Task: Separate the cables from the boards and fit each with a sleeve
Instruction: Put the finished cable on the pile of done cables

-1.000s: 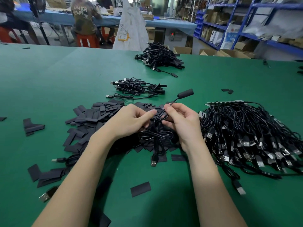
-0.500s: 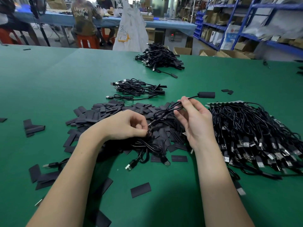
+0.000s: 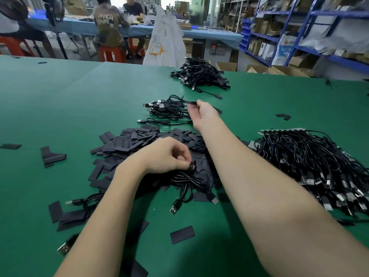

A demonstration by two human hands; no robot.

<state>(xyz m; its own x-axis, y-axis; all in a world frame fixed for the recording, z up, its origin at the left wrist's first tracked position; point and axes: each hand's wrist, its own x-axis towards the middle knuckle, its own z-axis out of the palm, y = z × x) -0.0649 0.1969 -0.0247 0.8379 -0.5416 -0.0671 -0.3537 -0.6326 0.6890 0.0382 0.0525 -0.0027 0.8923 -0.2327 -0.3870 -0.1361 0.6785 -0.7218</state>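
Setting: warehouse shelving and other workers are seen behind a green felt-covered desk.
Change: the right hand, half a second ago beside the left, has been stretched out to the small heap of sleeved black cables; its fingers pinch a cable end there.
Left hand: fingers curled on a black USB cable bundle above the flat black sleeves.
Meaning: one cable is judged finished; the tangled pile of cables on boards remains.

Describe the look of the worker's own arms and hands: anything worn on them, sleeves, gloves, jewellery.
Both arms are bare from the frame's lower edge to the fingertips; no sleeve shows. The left hand and right hand wear no gloves, and I see no rings, watch, wristband or tape on either. The fingernails that show look short and unpainted. The right hand is slightly blurred.
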